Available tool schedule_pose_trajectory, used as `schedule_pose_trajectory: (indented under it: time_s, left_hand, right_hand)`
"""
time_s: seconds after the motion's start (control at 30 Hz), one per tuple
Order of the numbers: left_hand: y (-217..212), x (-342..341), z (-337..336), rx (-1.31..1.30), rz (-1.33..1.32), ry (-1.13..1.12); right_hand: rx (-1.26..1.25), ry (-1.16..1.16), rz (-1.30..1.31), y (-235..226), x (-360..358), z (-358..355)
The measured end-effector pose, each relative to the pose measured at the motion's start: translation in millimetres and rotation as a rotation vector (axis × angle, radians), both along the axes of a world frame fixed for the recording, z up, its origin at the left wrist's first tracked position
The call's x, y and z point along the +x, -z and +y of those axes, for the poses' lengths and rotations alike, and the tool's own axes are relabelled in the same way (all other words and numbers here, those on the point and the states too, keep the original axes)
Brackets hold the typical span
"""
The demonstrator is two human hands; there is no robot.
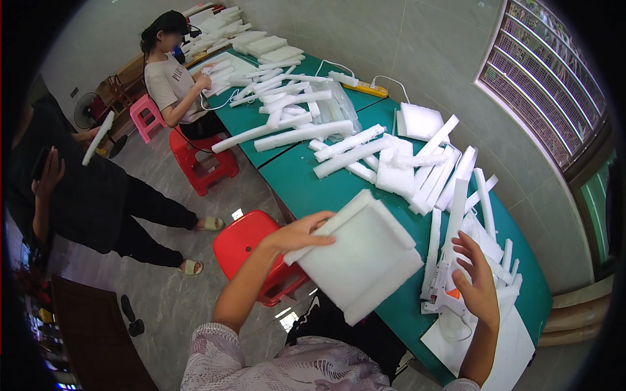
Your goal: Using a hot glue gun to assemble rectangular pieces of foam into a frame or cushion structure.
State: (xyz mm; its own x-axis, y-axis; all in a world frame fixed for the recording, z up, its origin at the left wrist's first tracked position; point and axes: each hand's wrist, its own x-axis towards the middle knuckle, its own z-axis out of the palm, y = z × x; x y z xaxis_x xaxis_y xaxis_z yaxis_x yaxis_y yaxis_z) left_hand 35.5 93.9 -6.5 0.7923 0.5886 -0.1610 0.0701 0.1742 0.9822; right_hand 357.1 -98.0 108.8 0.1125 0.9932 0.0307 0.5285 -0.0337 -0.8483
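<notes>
My left hand [301,233] grips a square white foam panel [360,264] by its left edge, thumb on top. Foam strips run along several of the panel's sides like a low rim, and it is tilted above the front of the green table [297,189]. Over the table's right part, my right hand [477,283] holds nothing, with its fingers spread. Just beside its fingers is a white glue gun [445,293] with an orange trigger. Whether the fingers touch the gun I cannot tell. Under that area lies a white board [505,348].
Loose foam strips [349,156] and a foam block [420,122] lie across the table. A yellow power strip [366,88] is by the wall. Red stools [244,238] stand at left. One person [173,85] sits at the far end; another [78,189] stands left, holding a foam piece.
</notes>
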Motion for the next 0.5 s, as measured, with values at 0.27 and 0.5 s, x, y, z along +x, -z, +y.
schedule_pose_trajectory:
  time_s: [0.27, 0.5]
  left_hand:
    - [-11.3, 32.0, 102.9, 0.808, 0.478, -0.089]
    - [7.6, -44.7, 297.8, 1.325, 0.668, -0.951]
  right_hand:
    - [0.025, 0.233, -0.108, 2.3, 7.0, -42.2]
    - [0.324, 0.762, -0.338, 12.5, 61.2, -115.2]
